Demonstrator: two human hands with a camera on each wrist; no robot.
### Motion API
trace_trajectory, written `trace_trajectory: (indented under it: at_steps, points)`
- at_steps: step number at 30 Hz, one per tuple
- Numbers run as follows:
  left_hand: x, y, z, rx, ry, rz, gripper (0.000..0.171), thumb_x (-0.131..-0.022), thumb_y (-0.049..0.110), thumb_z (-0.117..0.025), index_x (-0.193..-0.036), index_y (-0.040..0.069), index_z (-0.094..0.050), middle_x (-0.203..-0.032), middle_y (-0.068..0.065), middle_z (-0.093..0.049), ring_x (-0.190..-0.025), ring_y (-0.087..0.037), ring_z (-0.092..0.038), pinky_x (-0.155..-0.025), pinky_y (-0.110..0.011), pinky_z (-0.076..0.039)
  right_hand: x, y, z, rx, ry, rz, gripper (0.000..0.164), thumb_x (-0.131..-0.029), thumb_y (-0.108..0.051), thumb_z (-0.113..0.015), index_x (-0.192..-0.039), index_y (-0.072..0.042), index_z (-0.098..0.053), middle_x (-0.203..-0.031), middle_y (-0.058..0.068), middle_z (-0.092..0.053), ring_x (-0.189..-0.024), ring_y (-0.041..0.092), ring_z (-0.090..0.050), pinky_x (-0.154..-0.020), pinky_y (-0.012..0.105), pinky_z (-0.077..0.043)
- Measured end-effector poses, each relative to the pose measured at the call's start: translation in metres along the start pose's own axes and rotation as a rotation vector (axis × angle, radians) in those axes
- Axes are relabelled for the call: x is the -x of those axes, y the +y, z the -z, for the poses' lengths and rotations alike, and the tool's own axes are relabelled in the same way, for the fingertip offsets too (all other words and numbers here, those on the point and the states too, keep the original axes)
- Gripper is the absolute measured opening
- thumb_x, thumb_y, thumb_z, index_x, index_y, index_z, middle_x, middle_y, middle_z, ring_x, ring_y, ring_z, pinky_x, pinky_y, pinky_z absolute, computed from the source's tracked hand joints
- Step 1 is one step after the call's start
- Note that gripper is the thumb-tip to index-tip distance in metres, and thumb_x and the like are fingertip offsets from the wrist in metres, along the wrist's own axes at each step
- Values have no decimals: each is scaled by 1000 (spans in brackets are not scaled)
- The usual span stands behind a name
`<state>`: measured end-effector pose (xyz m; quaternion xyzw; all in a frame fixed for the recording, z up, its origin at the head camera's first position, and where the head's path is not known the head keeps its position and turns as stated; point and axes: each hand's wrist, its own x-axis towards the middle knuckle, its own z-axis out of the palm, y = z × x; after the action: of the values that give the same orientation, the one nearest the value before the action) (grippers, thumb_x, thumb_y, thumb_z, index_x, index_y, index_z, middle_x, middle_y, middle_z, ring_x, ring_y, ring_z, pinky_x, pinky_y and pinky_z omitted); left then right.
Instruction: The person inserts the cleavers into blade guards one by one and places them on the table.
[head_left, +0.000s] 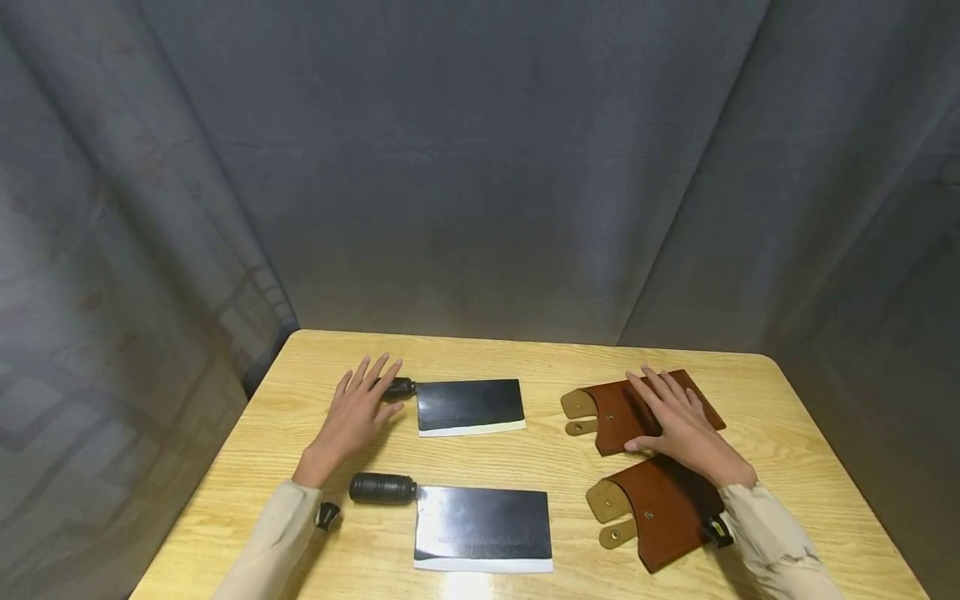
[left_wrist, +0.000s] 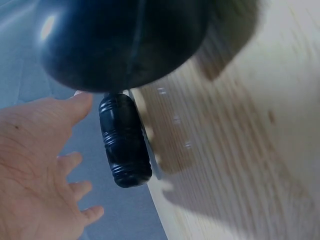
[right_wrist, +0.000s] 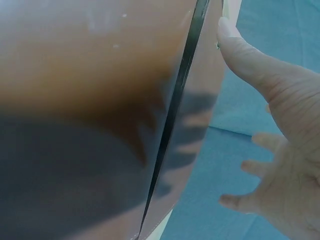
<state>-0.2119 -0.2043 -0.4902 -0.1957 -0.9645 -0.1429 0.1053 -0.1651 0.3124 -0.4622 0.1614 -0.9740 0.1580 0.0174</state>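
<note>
Two cleavers with black handles lie on the table, edges toward the front. My left hand (head_left: 358,417) is spread over the handle of the far cleaver (head_left: 471,407); in the left wrist view its black ridged handle (left_wrist: 125,140) shows apart from the palm. The near cleaver (head_left: 482,525) lies closer to the front, left of the near sheath. At the right, my right hand (head_left: 678,425) hovers with fingers extended over the far brown leather sheath (head_left: 618,421). Partly under my right forearm lies the near leather sheath (head_left: 667,508). Neither hand holds anything.
Both sheaths have tan snap straps (head_left: 618,533) pointing left. The light wooden table (head_left: 555,467) ends at a grey curtain (head_left: 465,208) behind it, with more curtain on both sides. Wrist cameras (head_left: 328,516) sit under each forearm.
</note>
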Motion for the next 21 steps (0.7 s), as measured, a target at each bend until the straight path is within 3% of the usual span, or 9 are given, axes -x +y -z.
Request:
trace_trajectory:
  at_steps: [10, 21]
  points:
    - [-1, 0, -5, 7, -15, 4, 72, -93, 35, -65, -154, 20, -31, -161, -14, -27, -149, -42, -20, -116, -66, -21, -1, 2, 1, -9, -51, 20, 104, -71, -39, -84, -154, -12, -28, -160, 24, -20, -143, 52, -19, -105, 79, -16]
    - [-4, 0, -10, 24, -10, -5, 71, -93, 34, -66, -154, 21, -32, -161, -13, -29, -148, -43, -23, -116, -66, -22, -5, 4, 1, -39, -114, 5, 104, -71, -38, -83, -155, -12, -26, -160, 25, -18, -144, 52, -16, -104, 81, -9]
